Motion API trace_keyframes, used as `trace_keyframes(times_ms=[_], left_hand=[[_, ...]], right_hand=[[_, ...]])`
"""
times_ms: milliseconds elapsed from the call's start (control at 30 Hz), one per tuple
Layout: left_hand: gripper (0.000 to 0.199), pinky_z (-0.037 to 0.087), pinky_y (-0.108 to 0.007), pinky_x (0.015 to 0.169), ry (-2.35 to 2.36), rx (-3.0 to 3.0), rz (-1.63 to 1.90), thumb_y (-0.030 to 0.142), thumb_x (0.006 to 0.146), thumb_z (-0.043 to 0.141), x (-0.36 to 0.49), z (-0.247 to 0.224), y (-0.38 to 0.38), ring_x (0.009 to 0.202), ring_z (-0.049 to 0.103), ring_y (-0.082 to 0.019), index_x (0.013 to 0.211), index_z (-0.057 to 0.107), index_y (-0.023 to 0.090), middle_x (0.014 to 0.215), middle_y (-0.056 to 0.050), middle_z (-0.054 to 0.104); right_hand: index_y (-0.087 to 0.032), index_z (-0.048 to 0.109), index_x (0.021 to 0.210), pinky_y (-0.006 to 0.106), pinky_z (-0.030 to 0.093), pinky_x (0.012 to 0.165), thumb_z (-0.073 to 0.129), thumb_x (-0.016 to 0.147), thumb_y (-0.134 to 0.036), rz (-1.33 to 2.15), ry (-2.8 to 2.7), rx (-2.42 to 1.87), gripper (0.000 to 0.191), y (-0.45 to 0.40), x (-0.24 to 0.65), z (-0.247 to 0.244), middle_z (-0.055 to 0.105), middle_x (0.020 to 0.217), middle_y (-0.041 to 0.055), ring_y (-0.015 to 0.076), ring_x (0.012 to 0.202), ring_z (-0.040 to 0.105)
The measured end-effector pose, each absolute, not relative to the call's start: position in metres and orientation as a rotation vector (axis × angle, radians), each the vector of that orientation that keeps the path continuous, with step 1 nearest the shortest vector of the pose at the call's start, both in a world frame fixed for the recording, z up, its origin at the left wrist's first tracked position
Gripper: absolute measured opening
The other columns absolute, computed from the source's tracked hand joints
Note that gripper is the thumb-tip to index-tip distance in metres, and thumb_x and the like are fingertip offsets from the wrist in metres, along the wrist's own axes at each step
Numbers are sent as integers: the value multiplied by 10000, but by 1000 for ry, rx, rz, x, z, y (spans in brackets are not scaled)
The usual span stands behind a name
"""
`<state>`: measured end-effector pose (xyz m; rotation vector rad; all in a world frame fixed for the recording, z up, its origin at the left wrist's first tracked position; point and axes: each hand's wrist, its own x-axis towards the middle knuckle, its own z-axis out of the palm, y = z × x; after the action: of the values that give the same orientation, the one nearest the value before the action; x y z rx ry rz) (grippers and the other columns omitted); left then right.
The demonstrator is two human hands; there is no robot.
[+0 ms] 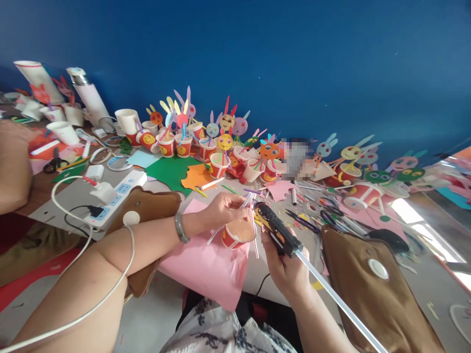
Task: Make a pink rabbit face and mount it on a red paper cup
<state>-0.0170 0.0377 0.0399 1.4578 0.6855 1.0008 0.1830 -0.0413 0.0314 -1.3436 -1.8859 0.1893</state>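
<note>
A red-and-white paper cup [228, 239] stands tilted in front of me, with a tan surface inside its rim. My left hand [222, 212] pinches thin striped straws [251, 198] over the cup's far rim. More thin striped pieces stick out at the cup's left and right sides. My right hand [285, 269] is wrapped round a black hot glue gun [277, 226], its nozzle close to the straws and left fingertips. A long, clear glue stick [340, 296] runs out of the gun's back. Pink paper [209, 274] lies under the cup.
Cups with paper animal heads [219, 165] line the blue wall. A white power strip [119, 196] with plugs is at left, its cable crossing my left forearm. Brown pouches [368, 294] flank the work. Pens and scissors [331, 218] lie right. Another person's arm [14, 166] is far left.
</note>
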Motion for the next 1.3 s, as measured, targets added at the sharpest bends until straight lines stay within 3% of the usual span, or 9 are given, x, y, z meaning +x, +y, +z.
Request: trace_keyframes(times_ms=[300,1000,1300], left_hand=[[421,461,-260,648,650,1497,997,523,867,709,-19,40,39,698,600,-140,698,671,140,720,-49,660],[389,497,-275,681,604,1480,1010,489,857,728,-18,40,40,691,614,-141,692,666,142,728,-55,676],[397,483,-248,667,608,1454,999,486,851,731,-17,37,40,697,610,-127,704,659,123,737,-57,673]], right_hand=[[-223,653,926,306,531,559,546,994,-430,186,-1892,-1416,243,-37,186,29,706,687,55,212,603,690],[-228,634,876,318,504,549,538,998,-413,122,-1981,-1428,242,-38,194,26,717,725,78,230,625,700],[-194,645,873,285,467,496,531,1006,-446,-63,-1961,-1353,307,-35,188,26,713,731,75,194,549,661]])
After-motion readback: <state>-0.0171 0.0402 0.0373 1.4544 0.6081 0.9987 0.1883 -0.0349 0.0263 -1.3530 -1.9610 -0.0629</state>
